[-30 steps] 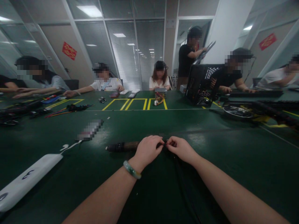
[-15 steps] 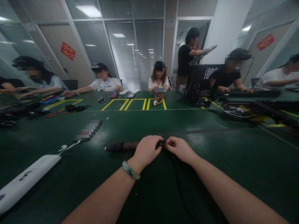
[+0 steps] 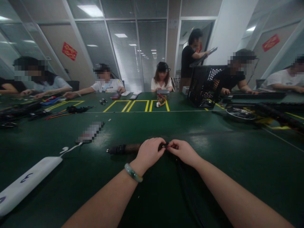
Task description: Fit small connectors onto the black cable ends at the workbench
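Left hand [image 3: 150, 154] and right hand [image 3: 184, 151] at the tool [image 3: 124, 149], near centre.
The left curls palm-down, holding its right end; the right pinches narrowly just beside, its hold too small to tell. Near left, a white bar [image 3: 35, 179] bears a dark "3".

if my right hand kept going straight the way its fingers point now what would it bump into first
Most likely the left hand, just across a narrow gap; the right hand points that way, though a small dark part between them may come first, depth being unclear.
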Demonstrator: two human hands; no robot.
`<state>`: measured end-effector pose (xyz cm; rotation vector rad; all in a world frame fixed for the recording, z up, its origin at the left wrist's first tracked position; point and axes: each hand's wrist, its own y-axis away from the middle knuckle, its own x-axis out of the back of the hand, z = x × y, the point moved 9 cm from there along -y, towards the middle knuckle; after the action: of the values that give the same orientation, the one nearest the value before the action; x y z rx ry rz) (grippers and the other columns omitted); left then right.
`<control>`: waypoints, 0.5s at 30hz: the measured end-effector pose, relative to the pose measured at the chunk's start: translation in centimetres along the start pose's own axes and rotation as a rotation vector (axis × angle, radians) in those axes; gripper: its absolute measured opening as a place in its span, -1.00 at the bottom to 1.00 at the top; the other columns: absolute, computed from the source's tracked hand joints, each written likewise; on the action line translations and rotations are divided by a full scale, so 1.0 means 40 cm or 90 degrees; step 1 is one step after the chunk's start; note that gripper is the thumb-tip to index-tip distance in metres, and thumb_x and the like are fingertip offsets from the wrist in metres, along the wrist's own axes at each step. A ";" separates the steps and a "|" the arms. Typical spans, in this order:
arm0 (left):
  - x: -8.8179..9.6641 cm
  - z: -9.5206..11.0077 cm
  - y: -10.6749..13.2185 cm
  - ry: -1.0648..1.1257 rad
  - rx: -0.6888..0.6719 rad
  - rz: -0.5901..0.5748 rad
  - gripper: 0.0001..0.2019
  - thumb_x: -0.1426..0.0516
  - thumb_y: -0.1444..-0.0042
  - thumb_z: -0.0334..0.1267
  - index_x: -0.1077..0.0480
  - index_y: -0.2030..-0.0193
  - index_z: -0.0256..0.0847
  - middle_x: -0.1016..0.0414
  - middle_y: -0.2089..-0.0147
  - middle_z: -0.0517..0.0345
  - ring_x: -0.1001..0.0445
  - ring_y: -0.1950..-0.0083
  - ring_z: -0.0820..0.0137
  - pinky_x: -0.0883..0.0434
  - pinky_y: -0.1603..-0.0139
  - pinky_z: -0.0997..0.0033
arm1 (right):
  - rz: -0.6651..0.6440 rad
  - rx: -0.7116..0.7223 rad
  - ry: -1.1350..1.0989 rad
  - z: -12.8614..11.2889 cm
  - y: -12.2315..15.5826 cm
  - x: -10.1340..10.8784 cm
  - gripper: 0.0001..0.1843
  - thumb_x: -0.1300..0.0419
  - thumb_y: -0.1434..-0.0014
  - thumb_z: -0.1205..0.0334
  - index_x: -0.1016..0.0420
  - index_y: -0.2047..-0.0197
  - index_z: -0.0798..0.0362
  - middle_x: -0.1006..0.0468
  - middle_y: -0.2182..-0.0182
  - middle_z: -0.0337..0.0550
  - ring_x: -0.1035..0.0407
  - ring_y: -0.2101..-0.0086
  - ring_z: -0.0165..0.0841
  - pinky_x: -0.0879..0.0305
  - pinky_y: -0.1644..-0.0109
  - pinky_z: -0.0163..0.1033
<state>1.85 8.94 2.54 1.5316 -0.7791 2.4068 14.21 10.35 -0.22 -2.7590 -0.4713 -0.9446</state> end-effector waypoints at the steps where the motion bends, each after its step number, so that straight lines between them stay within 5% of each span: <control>1: 0.001 -0.001 0.000 -0.002 0.006 0.002 -0.81 -0.13 -0.14 -0.25 -0.39 0.09 -0.10 -0.49 0.11 0.15 -0.45 0.07 0.28 -0.35 -0.01 0.22 | 0.000 -0.003 0.003 0.002 -0.001 -0.001 -0.83 -0.16 -0.15 0.17 -0.53 0.28 0.05 -0.57 0.39 -0.23 -0.40 0.41 -0.39 -0.21 0.36 -0.34; 15: 0.004 0.007 0.001 -0.004 -0.011 -0.002 -0.83 -0.13 -0.14 -0.25 -0.38 0.11 -0.10 -0.48 0.12 0.16 -0.43 0.06 0.28 -0.33 -0.02 0.23 | 0.002 0.008 0.011 0.015 -0.007 -0.009 -0.84 -0.16 -0.15 0.18 -0.52 0.28 0.04 -0.56 0.40 -0.24 -0.40 0.42 -0.39 -0.20 0.38 -0.34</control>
<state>1.99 8.74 2.78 1.5334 -0.7965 2.3873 14.18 10.71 -0.88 -2.7369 -0.4679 -0.9613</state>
